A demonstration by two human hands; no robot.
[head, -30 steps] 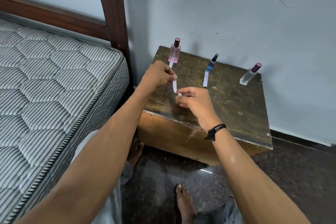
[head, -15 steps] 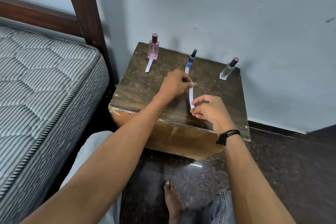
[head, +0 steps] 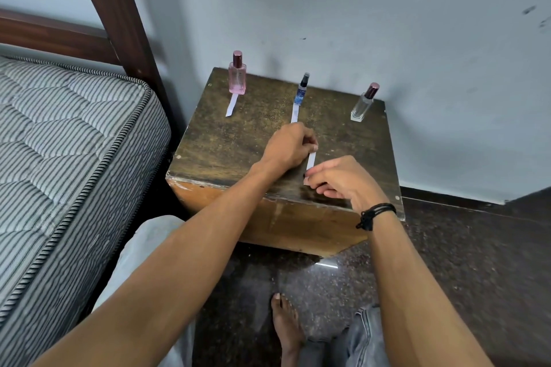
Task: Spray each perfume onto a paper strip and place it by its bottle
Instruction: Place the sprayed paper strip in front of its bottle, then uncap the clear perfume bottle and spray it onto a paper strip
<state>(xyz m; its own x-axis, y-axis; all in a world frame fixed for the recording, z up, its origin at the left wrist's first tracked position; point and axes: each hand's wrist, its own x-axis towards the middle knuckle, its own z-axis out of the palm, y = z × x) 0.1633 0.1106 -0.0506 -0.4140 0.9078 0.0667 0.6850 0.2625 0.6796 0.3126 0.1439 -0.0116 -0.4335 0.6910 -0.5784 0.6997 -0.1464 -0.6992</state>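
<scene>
Both hands pinch one paper strip [head: 311,160] at frame center, above the table [head: 232,143]: left hand [head: 290,147] on its upper end, right hand [head: 340,180] on its lower end. Along the table's far edge stand a pink bottle [head: 237,77], blue bottle [head: 301,91] and clear bottle [head: 364,104]. Placed strips [head: 231,105] lie before the pink and blue bottles.

A black braided cord bracelet [head: 376,214], knotted with a loose end, circles the wrist behind the right hand [head: 340,180]. The left forearm [head: 185,247] and right forearm [head: 402,277] are unsleeved. Pale grey trouser fabric [head: 149,244] covers the left leg and faded blue-grey denim [head: 365,337] the right. The foot [head: 286,325] is bare.
</scene>
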